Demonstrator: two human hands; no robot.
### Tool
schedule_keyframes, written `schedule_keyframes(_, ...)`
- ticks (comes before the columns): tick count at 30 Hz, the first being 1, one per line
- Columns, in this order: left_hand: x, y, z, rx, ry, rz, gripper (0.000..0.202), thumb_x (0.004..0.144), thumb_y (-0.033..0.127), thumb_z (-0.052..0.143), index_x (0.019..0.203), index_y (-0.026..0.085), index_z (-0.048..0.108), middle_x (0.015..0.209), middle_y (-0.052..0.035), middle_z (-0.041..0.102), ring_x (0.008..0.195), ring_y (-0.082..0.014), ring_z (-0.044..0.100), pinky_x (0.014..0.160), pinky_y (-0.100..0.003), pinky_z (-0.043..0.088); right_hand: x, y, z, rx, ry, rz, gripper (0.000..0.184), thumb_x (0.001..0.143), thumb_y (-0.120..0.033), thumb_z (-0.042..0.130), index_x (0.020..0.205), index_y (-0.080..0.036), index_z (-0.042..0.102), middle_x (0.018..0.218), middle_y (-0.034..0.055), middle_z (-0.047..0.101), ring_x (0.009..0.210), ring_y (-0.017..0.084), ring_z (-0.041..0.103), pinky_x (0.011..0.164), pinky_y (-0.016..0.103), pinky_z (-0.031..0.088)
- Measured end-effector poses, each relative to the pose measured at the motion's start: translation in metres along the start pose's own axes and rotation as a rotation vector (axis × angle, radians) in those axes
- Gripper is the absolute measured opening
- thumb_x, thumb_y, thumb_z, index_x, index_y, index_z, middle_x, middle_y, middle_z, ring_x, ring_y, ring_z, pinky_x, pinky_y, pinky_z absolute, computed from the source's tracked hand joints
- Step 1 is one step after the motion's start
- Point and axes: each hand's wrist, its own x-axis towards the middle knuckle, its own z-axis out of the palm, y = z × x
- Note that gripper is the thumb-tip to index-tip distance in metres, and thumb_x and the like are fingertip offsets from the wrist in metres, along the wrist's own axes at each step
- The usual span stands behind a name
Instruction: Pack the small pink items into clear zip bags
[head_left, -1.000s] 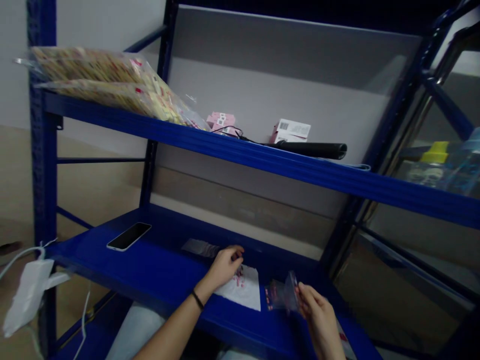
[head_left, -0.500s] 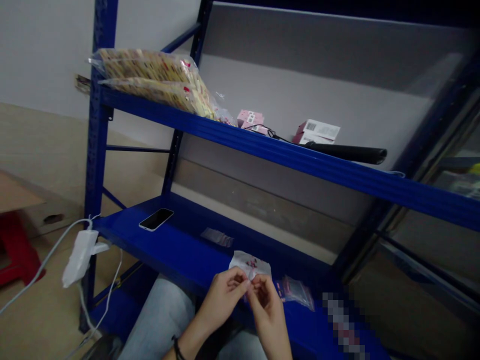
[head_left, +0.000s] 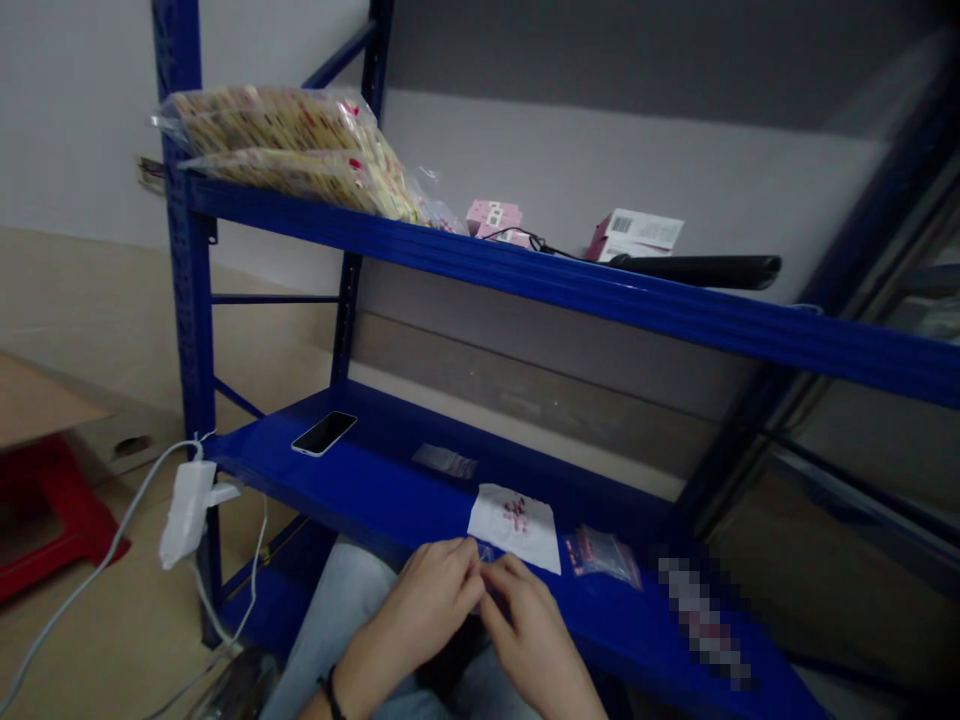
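Note:
My left hand [head_left: 441, 588] and my right hand [head_left: 529, 622] meet at the shelf's front edge, above my lap. Both sets of fingers are closed in a pinch on a small see-through plastic bag [head_left: 485, 552], mostly covered by the fingers. Just beyond them a white sheet of paper [head_left: 538, 543] lies flat, bearing a little heap of dark red and pink pieces [head_left: 516, 512] too small to name. Right of the paper rests a stack of small transparent bags [head_left: 606, 556] with pink edges. Farther back lies another flat transparent bag [head_left: 445, 461].
A phone [head_left: 325, 433] lies on the left of the blue shelf [head_left: 367, 490]. The upper shelf carries filled plastic bags [head_left: 277, 150], pink boxes [head_left: 493, 218] and a black rod-like object [head_left: 697, 270]. A white power strip [head_left: 187, 512] with cables hangs at the left post.
Both hands have drawn back toward me and turned over, backs up, uncovering more of the paper. The camera view has tilted slightly.

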Motion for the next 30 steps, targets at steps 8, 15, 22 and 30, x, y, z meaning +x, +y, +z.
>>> schedule_keyframes(8, -0.010, 0.001, -0.007, -0.231, -0.055, 0.217, 0.031, 0.087, 0.034, 0.067, 0.116, 0.024, 0.060, 0.120, -0.0064, 0.062, 0.112, -0.0237, 0.055, 0.097, -0.032, 0.042, 0.000, 0.004, -0.009, -0.149, 0.085, 0.119, 0.012, 0.078, -0.019, 0.063, 0.076, -0.026, 0.072, 0.078, 0.0023, 0.067, 0.069, 0.018, 0.059, 0.060, 0.026, 0.031)
schedule_keyframes(15, -0.015, -0.026, 0.024, -0.452, -0.115, 0.151, 0.071, 0.075, 0.040, 0.081, 0.138, 0.029, 0.052, 0.138, -0.0092, 0.054, 0.128, -0.0278, 0.049, 0.111, -0.039, 0.036, -0.001, 0.007, -0.012, -0.021, -0.028, 0.152, 0.012, 0.074, -0.021, 0.066, 0.079, -0.025, 0.076, 0.077, 0.0007, 0.065, 0.075, 0.018, 0.059, 0.064, 0.025, 0.034)
schedule_keyframes(22, -0.017, -0.029, 0.031, -0.482, -0.029, 0.099, 0.048, 0.078, 0.034, 0.076, 0.124, 0.024, 0.063, 0.121, -0.0084, 0.064, 0.112, -0.0258, 0.058, 0.100, -0.036, 0.044, -0.002, 0.018, -0.008, 0.217, -0.014, 0.086, 0.024, 0.086, -0.030, 0.060, 0.068, -0.022, 0.073, 0.074, 0.0007, 0.060, 0.077, 0.017, 0.057, 0.069, 0.027, 0.039)
schedule_keyframes(30, 0.035, 0.013, -0.011, -0.021, -0.060, 0.436, 0.041, 0.080, 0.040, 0.070, 0.118, 0.024, 0.064, 0.110, -0.0073, 0.065, 0.104, -0.0279, 0.056, 0.096, -0.039, 0.040, 0.010, 0.060, 0.034, 1.360, 0.588, 0.423, 0.030, 0.077, -0.045, 0.068, 0.093, -0.020, 0.070, 0.091, 0.0040, 0.071, 0.086, 0.021, 0.067, 0.077, 0.033, 0.054)
